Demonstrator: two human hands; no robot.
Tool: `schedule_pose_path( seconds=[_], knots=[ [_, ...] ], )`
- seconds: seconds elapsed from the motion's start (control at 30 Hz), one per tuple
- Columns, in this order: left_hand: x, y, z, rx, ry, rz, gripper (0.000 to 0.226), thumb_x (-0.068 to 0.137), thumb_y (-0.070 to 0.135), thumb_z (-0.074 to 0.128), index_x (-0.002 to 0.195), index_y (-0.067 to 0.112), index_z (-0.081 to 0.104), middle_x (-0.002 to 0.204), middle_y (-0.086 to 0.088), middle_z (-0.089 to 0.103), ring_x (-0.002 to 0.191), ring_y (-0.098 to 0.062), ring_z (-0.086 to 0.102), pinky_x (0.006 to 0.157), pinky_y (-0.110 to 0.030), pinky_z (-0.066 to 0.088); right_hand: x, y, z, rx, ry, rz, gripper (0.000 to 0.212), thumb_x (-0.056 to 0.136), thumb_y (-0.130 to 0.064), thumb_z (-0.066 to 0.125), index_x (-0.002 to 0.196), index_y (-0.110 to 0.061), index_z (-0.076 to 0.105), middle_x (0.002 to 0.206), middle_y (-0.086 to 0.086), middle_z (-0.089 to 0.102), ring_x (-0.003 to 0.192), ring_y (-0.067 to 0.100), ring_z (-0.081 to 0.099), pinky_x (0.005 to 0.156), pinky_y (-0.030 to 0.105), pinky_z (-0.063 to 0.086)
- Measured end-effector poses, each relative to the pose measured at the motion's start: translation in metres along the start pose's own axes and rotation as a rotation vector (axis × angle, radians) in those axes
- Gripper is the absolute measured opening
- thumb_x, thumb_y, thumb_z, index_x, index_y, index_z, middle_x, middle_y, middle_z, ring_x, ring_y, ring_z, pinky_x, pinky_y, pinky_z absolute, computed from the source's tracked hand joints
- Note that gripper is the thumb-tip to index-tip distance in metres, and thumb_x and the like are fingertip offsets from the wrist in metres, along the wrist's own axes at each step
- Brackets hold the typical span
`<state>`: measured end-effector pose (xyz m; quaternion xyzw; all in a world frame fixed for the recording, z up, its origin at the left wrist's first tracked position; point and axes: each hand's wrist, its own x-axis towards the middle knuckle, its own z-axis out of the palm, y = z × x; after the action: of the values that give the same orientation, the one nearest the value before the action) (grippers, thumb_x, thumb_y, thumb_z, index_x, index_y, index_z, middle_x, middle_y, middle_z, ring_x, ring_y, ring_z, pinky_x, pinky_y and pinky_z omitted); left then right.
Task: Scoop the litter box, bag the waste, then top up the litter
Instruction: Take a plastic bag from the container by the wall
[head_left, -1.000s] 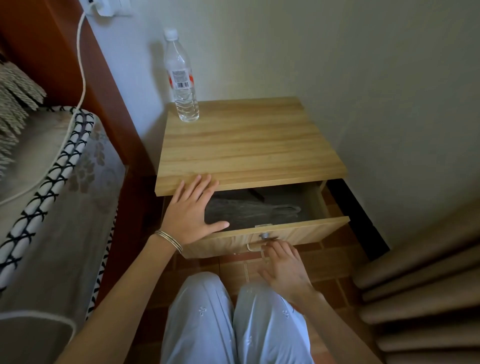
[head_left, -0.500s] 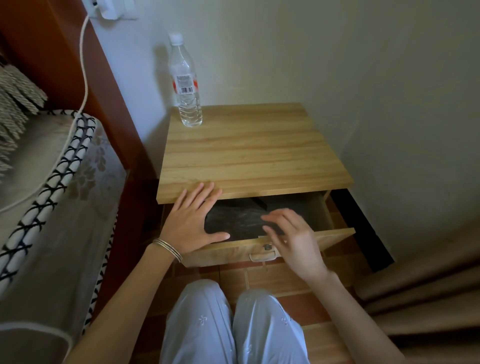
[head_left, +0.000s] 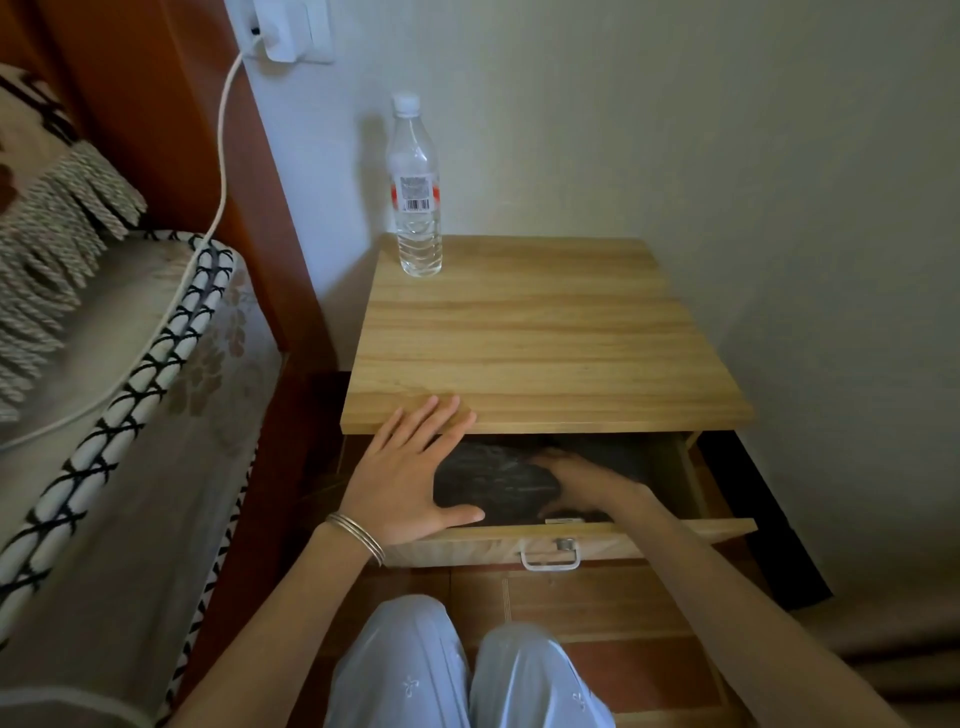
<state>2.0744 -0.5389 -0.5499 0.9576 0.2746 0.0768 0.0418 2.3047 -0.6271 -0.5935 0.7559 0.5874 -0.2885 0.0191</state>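
Observation:
A light wooden nightstand stands against the wall with its drawer pulled out toward me. Inside lies a crumpled bundle of black plastic bags. My left hand rests flat with fingers spread over the drawer's left part, fingertips at the tabletop's front edge and thumb on the drawer front. My right hand reaches down into the drawer and curls against the right side of the black bags; its grip is partly hidden. No litter box or scoop is in view.
A clear water bottle stands at the nightstand's back left corner. A bed with patterned cover lies close on the left, with a white charger cable running to a wall socket. My knees are just before the drawer handle.
My right hand left the drawer handle, rose over the drawer front and went down into the drawer onto the black bags. The left hand stayed in place.

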Motion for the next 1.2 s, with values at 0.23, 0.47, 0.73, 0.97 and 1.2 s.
schedule_pose_path(
  seconds=[0.23, 0.47, 0.73, 0.97, 1.2],
  knots=[
    [0.002, -0.003, -0.001, -0.005, -0.022, -0.015, 0.101, 0.059, 0.091, 0.011, 0.145, 0.040, -0.005, 0.153, 0.016, -0.014, 0.142, -0.006, -0.015, 0.117, -0.036, -0.003, 0.002, -0.002, -0.004, -0.096, 0.084, -0.019, 0.032, 0.089, -0.014, 0.056, 0.120, -0.024, 0.055, 0.115, 0.001, 0.059, 0.099, 0.014, 0.056, 0.085, 0.029, 0.048],
    [0.003, -0.002, -0.004, 0.014, -0.056, -0.014, 0.105, 0.056, 0.095, 0.009, 0.144, 0.039, -0.007, 0.153, 0.015, -0.012, 0.142, -0.007, -0.012, 0.116, -0.035, -0.006, -0.057, 0.007, -0.016, 0.236, 0.397, -0.244, 0.014, 0.082, -0.011, 0.067, 0.094, -0.018, 0.069, 0.096, -0.007, 0.063, 0.086, 0.002, 0.058, 0.084, 0.026, 0.050],
    [0.006, 0.002, -0.010, -0.021, -0.125, -0.032, 0.126, 0.040, 0.101, 0.007, 0.147, 0.035, -0.003, 0.153, 0.015, -0.014, 0.141, -0.007, -0.014, 0.116, -0.039, -0.006, -0.136, 0.010, -0.049, 0.344, 0.646, -0.296, 0.016, 0.079, -0.004, 0.070, 0.091, -0.014, 0.072, 0.079, -0.017, 0.060, 0.072, 0.007, 0.060, 0.068, 0.017, 0.049],
    [0.005, 0.004, -0.014, -0.012, -0.182, -0.025, 0.130, 0.039, 0.100, 0.024, 0.147, 0.035, -0.005, 0.155, 0.011, -0.015, 0.142, -0.010, -0.014, 0.116, -0.039, -0.006, -0.201, 0.018, -0.016, 0.472, 0.597, -0.243, 0.022, 0.075, -0.002, 0.073, 0.083, -0.023, 0.071, 0.076, -0.017, 0.064, 0.073, 0.005, 0.062, 0.066, 0.022, 0.051],
    [0.002, 0.006, -0.015, 0.029, -0.173, -0.022, 0.120, 0.052, 0.092, 0.032, 0.148, 0.032, -0.006, 0.156, 0.008, -0.014, 0.143, -0.014, -0.015, 0.116, -0.043, -0.007, -0.245, 0.020, 0.032, 0.715, 0.447, -0.142, 0.028, 0.077, -0.004, 0.072, 0.077, -0.031, 0.071, 0.070, -0.003, 0.057, 0.068, 0.002, 0.056, 0.071, 0.016, 0.045]
  ],
)
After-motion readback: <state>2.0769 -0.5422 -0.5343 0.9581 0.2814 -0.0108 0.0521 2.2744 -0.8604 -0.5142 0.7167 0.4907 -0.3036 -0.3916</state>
